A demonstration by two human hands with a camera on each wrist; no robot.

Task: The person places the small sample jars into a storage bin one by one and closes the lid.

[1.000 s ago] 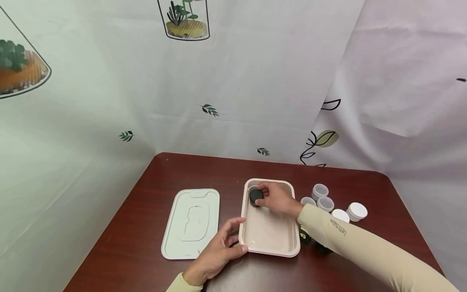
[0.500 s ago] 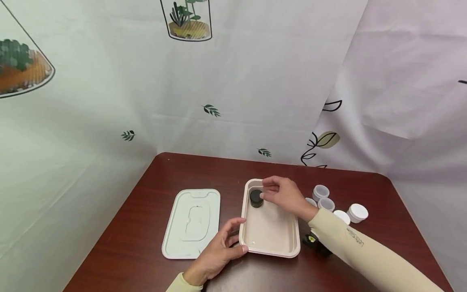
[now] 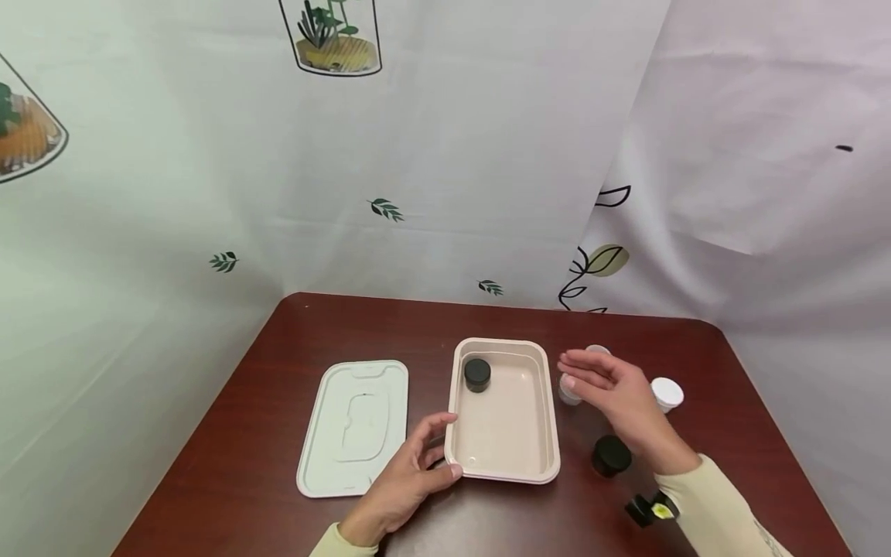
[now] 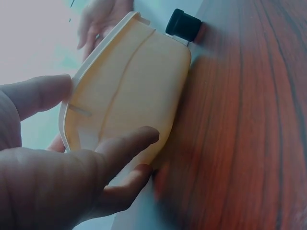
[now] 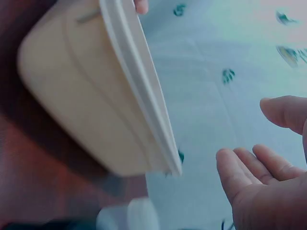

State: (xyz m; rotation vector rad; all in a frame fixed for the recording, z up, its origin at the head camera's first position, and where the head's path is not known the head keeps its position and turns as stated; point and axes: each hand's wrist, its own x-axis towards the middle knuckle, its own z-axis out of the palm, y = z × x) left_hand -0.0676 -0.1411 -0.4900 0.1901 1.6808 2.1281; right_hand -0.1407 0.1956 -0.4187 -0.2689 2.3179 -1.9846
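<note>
A pale beige plastic box (image 3: pixel 515 418), open at the top, stands on the table. In its far left corner sits a small black-lidded jar (image 3: pixel 477 374). My left hand (image 3: pixel 411 476) holds the box by its near left corner, thumb on the near side and fingers along the left wall. In the left wrist view the fingertips (image 4: pixel 148 134) lie against the box's outer wall. Right of the box, my right hand (image 3: pixel 619 394) hovers with nothing in it, fingers extended. It covers part of a group of small jars, among them a clear jar (image 3: pixel 568 391).
A flat white lid (image 3: pixel 353 429) lies left of the box. On the right are a white-lidded jar (image 3: pixel 667 393), a black-lidded jar (image 3: pixel 611 455) and a black item with a yellow mark (image 3: pixel 650 509). A patterned cloth (image 3: pixel 445 155) hangs behind the table.
My right hand has let go of the black-lidded jar inside the box, then moved out to the right, over the jars. My left hand keeps its place on the box.
</note>
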